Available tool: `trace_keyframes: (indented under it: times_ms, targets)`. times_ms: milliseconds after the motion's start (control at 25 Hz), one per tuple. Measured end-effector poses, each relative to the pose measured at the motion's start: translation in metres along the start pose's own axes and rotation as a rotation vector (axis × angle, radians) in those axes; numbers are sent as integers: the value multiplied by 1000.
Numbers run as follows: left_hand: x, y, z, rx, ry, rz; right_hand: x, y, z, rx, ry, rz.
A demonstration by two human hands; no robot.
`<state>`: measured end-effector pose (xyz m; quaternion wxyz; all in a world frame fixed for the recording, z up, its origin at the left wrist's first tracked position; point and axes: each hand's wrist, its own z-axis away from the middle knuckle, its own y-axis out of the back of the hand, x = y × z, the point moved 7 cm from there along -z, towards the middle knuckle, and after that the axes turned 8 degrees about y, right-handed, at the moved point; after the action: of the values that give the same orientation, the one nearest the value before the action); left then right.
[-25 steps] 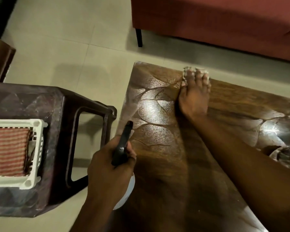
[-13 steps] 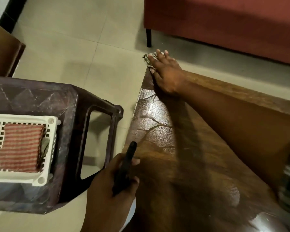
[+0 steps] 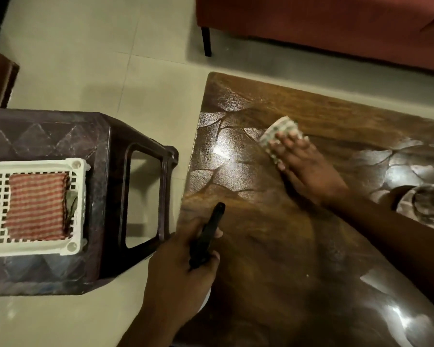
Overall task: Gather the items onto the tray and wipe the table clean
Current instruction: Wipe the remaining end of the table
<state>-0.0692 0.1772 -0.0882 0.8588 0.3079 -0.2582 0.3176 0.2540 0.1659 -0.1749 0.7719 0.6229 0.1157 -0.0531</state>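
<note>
Right hand (image 3: pixel 308 169): fingers straight, close together, pressing pale cloth (image 3: pixel 278 130) flat on desk (image 3: pixel 273 259), far-centre.
Left hand (image 3: pixel 178 274): fingers curled round spray bottle (image 3: pixel 207 235), near-left desk edge.
White tray (image 3: pixel 79 196): left, on stool (image 3: pixel 48 136), containing striped cloth (image 3: pixel 35 206).

The left hand (image 3: pixel 178 276) hides most of the spray bottle (image 3: pixel 207 234); the blurred glass object (image 3: pixel 429 204) is cut at the edge.

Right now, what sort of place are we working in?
Most likely a home living room. A red upholstered sofa stands behind a low, glossy wooden table, and both are on a pale tiled floor. The plastic stool beside the table also suggests a household.
</note>
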Motion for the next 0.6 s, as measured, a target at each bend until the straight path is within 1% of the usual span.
trace_keyframes:
  times_ms: [40, 80, 120, 160, 200, 240, 320, 360, 400, 440, 480, 520, 560, 600]
  targets:
    - [-2, -4, 3, -21, -5, 11, 18, 3, 11, 113, -253, -86]
    - [-6, -6, 6, -33, -4, 15, 22, 2, 16, 205, -482, -168]
    - [-11, -7, 9, -41, 3, 18, 12, -1, 16, 263, -637, -228]
    - [-16, -8, 12, -52, 17, 9, -6, -4, 15, 279, -698, -268]
    - [-24, -9, 16, -73, 36, -11, -27, -10, 13, 256, -636, -278]
    - [-33, -9, 22, -96, 58, -52, -53, -16, 16, 187, -471, -245]
    - [-44, -8, 36, -125, 104, -127, -92, -32, 49, 1, -74, -120]
    - [-48, -7, 45, -137, 104, -177, -94, -36, 75, -63, 39, -71]
    - [-49, -6, 53, -152, 95, -248, -83, -37, 99, -65, 34, -56]
    - [-53, -4, 61, -178, 108, -323, -67, -36, 120, -22, -104, -95]
    - [-58, -2, 69, -195, 137, -365, -51, -34, 138, 58, -335, -177]
    - [-64, 0, 78, -214, 166, -360, -40, -33, 151, 160, -592, -280]
    - [-72, 2, 86, -226, 191, -326, -40, -34, 154, 262, -811, -366]
    - [-78, 5, 94, -227, 203, -276, -53, -36, 148, 311, -946, -412]
